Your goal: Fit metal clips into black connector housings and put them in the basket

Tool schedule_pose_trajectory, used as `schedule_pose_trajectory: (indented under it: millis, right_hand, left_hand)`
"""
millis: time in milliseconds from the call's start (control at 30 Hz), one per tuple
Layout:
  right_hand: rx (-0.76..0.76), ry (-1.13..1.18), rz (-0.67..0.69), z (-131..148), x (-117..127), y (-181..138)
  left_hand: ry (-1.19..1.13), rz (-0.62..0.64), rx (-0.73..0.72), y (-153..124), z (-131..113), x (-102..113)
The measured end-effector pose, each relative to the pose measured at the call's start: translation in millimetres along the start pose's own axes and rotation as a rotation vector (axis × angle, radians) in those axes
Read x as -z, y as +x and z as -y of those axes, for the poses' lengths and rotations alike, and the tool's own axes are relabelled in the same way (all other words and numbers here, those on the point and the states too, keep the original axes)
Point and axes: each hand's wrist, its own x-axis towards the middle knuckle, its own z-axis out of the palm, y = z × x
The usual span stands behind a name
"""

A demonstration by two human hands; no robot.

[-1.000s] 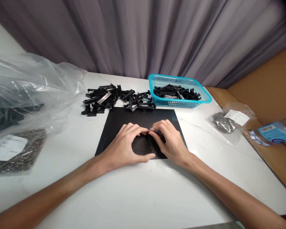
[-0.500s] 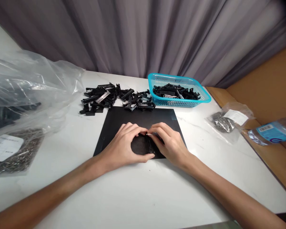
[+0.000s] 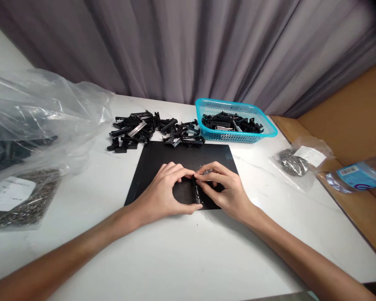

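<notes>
While bare white table (image 3: pixel 175 255) fills the foreground, the left hand (image 3: pixel 161 190) curves around a narrow black part (image 3: pixel 196 193), pinching it lengthwise with the thumb at its near end and the index finger at its far end. That part lies over the near portion of a flat black mat (image 3: pixel 184 154). The right hand (image 3: pixel 233 192) brings its fingertips together at the part's far end; whether they grip something there is too small to tell. Just beyond them, small silvery pieces (image 3: pixel 207 172) show on the mat.

Off to the left sits a clear bag of metal pieces (image 3: pixel 31 207), and to the right lie a smaller labelled bag (image 3: pixel 293 163) and a blue-labelled packet (image 3: pixel 360 174). Past the mat's far edge spreads a pile of black parts (image 3: pixel 136 130), beside a turquoise basket (image 3: pixel 272 130) holding more of them. Behind everything hangs a grey curtain (image 3: pixel 175 50).
</notes>
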Motion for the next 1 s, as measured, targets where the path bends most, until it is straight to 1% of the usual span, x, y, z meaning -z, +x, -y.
schedule_pose_trajectory:
  millis: [100,267,400,567,767,1000]
  right_hand:
    - [-0.049,0.069,0.037,-1.2,4.7,3.2]
    - [-0.181,0.209,0.133,-0.9,16.1,13.7]
    - [-0.241,0.282,0.131,-0.8,18.1,17.2]
    - [-0.274,0.319,0.139,-2.1,19.0,18.6]
    - [-0.259,0.274,0.149,-2.2,19.3,20.1]
    - [-0.187,0.085,0.050,-0.4,7.7,15.3]
  left_hand:
    - [-0.009,0.003,0.008,0.5,0.6,0.6]
    - [0.020,0.010,0.008,1.4,-0.2,1.7]
    - [0.039,0.001,-0.002,1.7,-0.2,1.6]
    - [0.052,0.003,-0.004,1.4,-0.9,1.5]
    - [0.060,0.013,0.006,1.8,-2.1,2.0]
    - [0.056,0.017,0.009,2.6,-2.7,1.4]
